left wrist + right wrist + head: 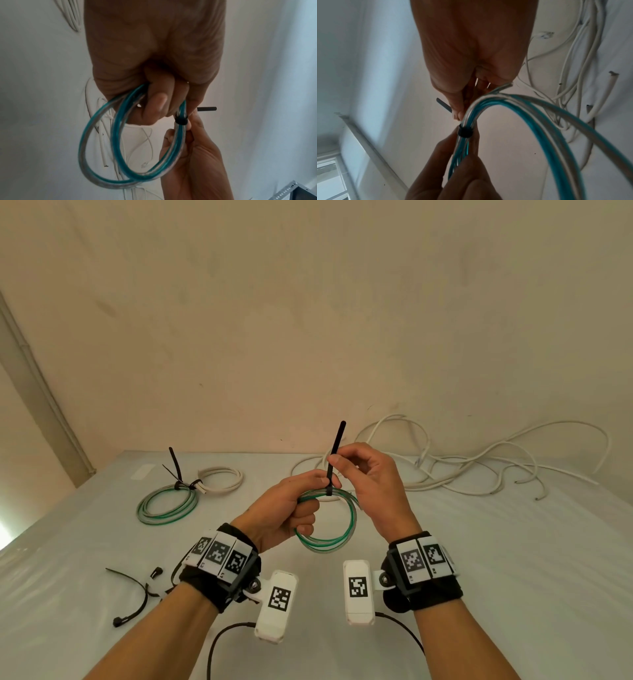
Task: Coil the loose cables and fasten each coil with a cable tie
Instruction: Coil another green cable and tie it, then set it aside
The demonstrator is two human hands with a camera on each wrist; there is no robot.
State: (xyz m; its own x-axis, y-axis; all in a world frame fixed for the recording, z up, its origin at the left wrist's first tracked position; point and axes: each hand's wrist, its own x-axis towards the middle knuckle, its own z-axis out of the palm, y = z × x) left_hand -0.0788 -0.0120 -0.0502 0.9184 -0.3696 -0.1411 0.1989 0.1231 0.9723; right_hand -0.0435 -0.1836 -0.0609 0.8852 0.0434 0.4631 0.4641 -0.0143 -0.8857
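My left hand (301,501) grips a small coil of green and clear cable (330,537) above the table, fingers curled round its top strands. A black cable tie (334,460) is looped round those strands, its tail pointing up. My right hand (346,463) pinches that tail between thumb and forefinger just above the coil. In the left wrist view the coil (106,159) hangs below the fist and the tie's head (181,120) sits tight on the strands. The right wrist view shows the tie head (465,132) on the bundle (539,121).
At the back left lie a tied green coil (168,505) and a tied white coil (221,479). Loose white cables (479,467) sprawl along the back right by the wall. Spare black ties (135,597) lie near the front left. The table (513,559) is white.
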